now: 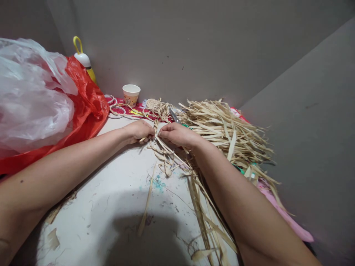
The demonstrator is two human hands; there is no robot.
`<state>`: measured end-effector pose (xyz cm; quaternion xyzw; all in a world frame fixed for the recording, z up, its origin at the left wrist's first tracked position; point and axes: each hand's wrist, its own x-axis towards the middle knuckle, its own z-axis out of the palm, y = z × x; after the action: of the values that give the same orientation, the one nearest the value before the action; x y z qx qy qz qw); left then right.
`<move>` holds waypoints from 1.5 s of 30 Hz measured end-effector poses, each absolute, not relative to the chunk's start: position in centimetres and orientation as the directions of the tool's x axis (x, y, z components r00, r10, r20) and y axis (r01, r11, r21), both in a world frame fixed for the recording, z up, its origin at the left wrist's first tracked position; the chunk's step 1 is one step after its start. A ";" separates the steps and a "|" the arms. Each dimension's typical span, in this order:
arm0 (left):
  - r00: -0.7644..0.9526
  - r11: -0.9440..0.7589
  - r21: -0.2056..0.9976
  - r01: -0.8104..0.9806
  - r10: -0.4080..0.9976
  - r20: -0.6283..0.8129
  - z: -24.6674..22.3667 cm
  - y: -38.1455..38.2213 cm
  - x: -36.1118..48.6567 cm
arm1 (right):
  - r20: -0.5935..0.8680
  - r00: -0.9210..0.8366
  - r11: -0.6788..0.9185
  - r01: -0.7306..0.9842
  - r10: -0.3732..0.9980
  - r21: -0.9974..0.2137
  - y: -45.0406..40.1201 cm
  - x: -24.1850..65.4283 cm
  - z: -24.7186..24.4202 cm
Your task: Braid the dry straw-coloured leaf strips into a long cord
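Observation:
My left hand [140, 131] is closed on a braided straw cord [155, 126] near the middle of the white table [116, 177]. Close to its right, my right hand [177, 134] pinches pale straw strands, which trail down to the right from between the hands. The fingertips of both hands are almost touching. From the hands, the braid runs up towards a twisted bundle with a coiled straw disc [152, 103]. A large pile of dry straw strips [222, 125] lies beside my right hand, with scissors [175, 116] at its left edge.
White and red plastic bags [88, 107] fill the left side. Behind them stands a yellow and white bottle [83, 59]. A paper cup [131, 95] and white rings [118, 112] sit on red cloth at the back. Loose strips [148, 203] lie in front, and a grey wall rises behind.

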<state>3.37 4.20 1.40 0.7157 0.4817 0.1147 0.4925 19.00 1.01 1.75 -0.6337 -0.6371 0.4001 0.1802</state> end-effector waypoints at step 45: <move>0.696 0.487 0.860 0.155 0.563 -0.445 1.5 5.8 2.4 | -0.274 -0.046 -0.240 0.354 0.961 -0.904 0.8 19.2 3.5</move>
<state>2.42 5.81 1.54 0.4893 0.3670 0.1309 0.7802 19.17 0.77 3.52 -0.6172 -0.5325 0.4892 0.3101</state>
